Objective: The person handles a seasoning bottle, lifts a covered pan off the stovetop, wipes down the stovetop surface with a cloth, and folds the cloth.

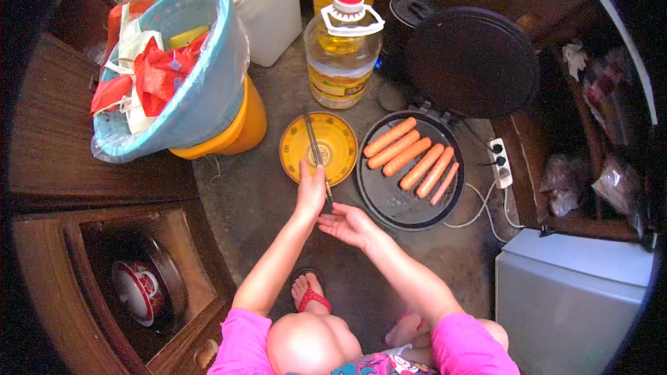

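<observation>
A pair of chopsticks (315, 140) lies slantwise across the yellow patterned plate (287, 146), with its near end reaching past the rim. My left hand (310, 189) is closed around the chopsticks at the plate's front edge. Just below it, my right hand (349, 226) is palm up with its fingers apart, close to the chopsticks' near end; whether it touches them I cannot tell. To the right, several sausages (406, 155) lie side by side in the round black electric pan (399, 201), whose lid (472, 62) is tilted open behind it.
Large oil bottles (342, 62) stand behind the plate. A blue basket (208, 107) full of bags rests on an orange bucket (248, 121) at left. A power strip (500, 163) with white cords lies right of the pan, near a grey cabinet (566, 305).
</observation>
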The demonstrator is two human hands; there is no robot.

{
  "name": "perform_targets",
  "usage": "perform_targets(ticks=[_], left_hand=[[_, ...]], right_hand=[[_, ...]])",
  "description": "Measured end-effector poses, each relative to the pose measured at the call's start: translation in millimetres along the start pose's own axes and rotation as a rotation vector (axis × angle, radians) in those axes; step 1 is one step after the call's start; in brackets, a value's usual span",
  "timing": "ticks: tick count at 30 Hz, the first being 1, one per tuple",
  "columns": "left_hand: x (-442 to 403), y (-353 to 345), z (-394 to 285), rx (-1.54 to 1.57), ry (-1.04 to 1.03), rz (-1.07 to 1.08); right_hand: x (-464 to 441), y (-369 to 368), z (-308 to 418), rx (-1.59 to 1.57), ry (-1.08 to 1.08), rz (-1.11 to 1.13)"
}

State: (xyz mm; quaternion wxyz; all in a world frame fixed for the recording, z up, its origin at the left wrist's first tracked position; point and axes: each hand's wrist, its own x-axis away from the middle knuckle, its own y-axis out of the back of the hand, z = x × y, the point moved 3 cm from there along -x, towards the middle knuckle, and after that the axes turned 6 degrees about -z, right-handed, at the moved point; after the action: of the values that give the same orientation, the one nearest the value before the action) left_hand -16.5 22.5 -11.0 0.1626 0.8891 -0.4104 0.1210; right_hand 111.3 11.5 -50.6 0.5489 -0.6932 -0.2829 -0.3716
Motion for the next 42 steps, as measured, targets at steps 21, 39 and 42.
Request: perform_targets(ticks=[21,39,42], left_hand=[[94,19,-235,1.287,0.243,-0.039],[330,107,-575,1.334,0.301,-0.235],[350,129,-624,1.375,0.198,-0.254]], right_hand=[[211,-199,41,-0.003,0.605,0.271],[586,-377,-90,-0.187,0.711,0.222],[625,-415,-105,-0.146,0.699,0.315]])
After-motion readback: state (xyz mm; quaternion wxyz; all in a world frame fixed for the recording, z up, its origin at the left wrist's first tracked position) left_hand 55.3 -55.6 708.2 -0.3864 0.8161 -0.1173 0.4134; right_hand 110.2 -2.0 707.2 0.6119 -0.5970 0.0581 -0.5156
